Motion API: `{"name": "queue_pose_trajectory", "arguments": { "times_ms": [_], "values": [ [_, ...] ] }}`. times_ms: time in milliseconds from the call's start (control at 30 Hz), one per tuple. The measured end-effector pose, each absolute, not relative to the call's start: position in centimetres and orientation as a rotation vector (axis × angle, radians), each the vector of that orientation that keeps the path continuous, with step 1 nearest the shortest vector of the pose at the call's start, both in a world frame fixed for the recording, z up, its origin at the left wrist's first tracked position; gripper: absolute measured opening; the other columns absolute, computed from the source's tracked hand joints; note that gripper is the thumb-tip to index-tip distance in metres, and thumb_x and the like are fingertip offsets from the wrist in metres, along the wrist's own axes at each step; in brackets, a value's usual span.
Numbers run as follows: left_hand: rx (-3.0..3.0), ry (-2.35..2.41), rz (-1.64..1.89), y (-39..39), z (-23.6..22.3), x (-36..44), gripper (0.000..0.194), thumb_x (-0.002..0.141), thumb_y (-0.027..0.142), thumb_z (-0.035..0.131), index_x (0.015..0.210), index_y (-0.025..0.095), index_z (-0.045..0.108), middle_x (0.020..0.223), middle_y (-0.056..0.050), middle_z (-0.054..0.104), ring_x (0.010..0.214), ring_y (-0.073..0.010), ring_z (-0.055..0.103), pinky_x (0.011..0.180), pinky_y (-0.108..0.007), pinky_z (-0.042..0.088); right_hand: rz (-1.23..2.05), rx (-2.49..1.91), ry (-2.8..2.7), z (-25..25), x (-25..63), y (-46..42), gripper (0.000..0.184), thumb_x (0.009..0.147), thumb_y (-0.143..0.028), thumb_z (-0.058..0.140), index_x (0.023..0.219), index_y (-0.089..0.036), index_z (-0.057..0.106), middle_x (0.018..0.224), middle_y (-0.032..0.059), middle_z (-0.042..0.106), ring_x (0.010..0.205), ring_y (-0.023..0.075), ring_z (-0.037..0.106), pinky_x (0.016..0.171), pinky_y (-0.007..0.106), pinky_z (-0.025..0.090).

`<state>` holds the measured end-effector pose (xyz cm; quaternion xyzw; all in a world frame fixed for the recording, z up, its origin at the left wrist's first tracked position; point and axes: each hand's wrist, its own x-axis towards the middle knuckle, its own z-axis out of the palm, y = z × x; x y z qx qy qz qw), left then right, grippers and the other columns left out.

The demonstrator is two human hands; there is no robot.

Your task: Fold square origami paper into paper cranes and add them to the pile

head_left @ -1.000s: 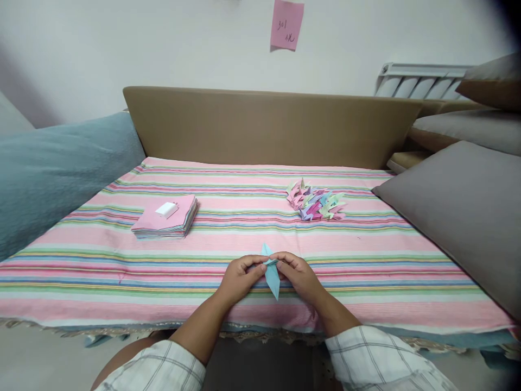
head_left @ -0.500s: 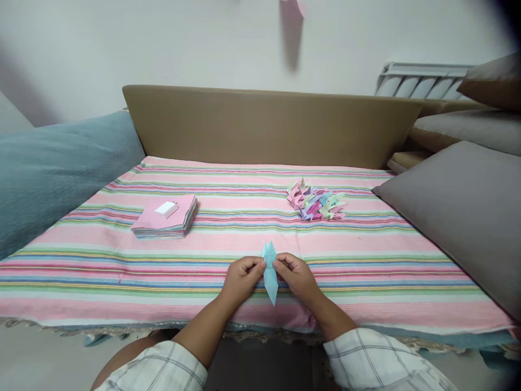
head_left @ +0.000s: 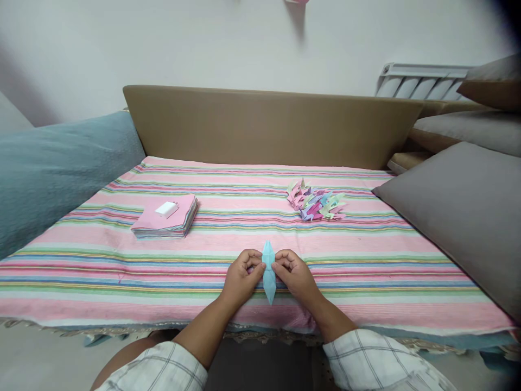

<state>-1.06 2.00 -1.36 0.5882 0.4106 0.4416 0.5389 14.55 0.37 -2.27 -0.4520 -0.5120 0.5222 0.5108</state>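
A light blue folded paper, long and pointed at its near end, is held upright between my two hands, near the front of the striped cloth. My left hand pinches its left edge with thumb and fingers. On the opposite edge, my right hand grips it the same way. Beyond my right hand lies a cluster of folded paper cranes in pink, purple, green and blue. To the far left is a stack of paper squares, pink on top, with a white plug adapter resting on it.
The striped cloth covers the seat up to a brown backrest. A blue cushion borders the left side. Grey pillows are piled on the right, with a white radiator behind them.
The blue paper's middle, earlier bent between my fingers, now lies flat and straight. Both hands keep hold of its sides. The pink note on the wall has risen almost out of view.
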Motion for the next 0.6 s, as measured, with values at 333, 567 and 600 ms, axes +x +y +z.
{"name": "queue_pose_trajectory", "arguments": {
  "times_ms": [333, 567, 600],
  "values": [
    [1.435, 0.993, 1.039, 2.05, -1.6, -1.2, 0.042, 0.076, 0.031, 0.059, 0.111, 0.019, 0.039, 0.07, 0.003, 0.058, 0.057, -0.0087, 0.05, 0.056, -0.021, 0.038, 1.251, -1.078, -1.262, -2.55, 14.52, 0.48, 0.032, 0.075, -0.042, 0.06, 0.092, -0.021, 0.044, 0.065, -0.0044, 0.055, 0.054, 0.0109, 0.05, 0.055, 0.024, 0.039],
    [1.386, 0.979, 1.062, 2.28, -1.49, -1.18, 0.059, 0.066, 0.034, 0.071, 0.115, 0.018, 0.041, 0.072, 0.003, 0.058, 0.061, -0.009, 0.051, 0.059, -0.021, 0.039, 1.248, -1.063, -1.308, -2.26, 14.27, 0.28, 0.03, 0.075, -0.041, 0.061, 0.09, -0.021, 0.045, 0.066, -0.0035, 0.057, 0.054, 0.011, 0.051, 0.053, 0.024, 0.038],
    [1.367, 0.977, 1.064, 2.32, -1.46, -1.17, 0.06, 0.066, 0.035, 0.071, 0.114, 0.018, 0.041, 0.071, 0.003, 0.058, 0.06, -0.0088, 0.051, 0.059, -0.021, 0.039, 1.246, -1.064, -1.315, -2.28, 14.26, 0.28, 0.03, 0.075, -0.041, 0.061, 0.09, -0.021, 0.045, 0.065, -0.0036, 0.057, 0.054, 0.0111, 0.051, 0.053, 0.024, 0.038]
  ]
}}
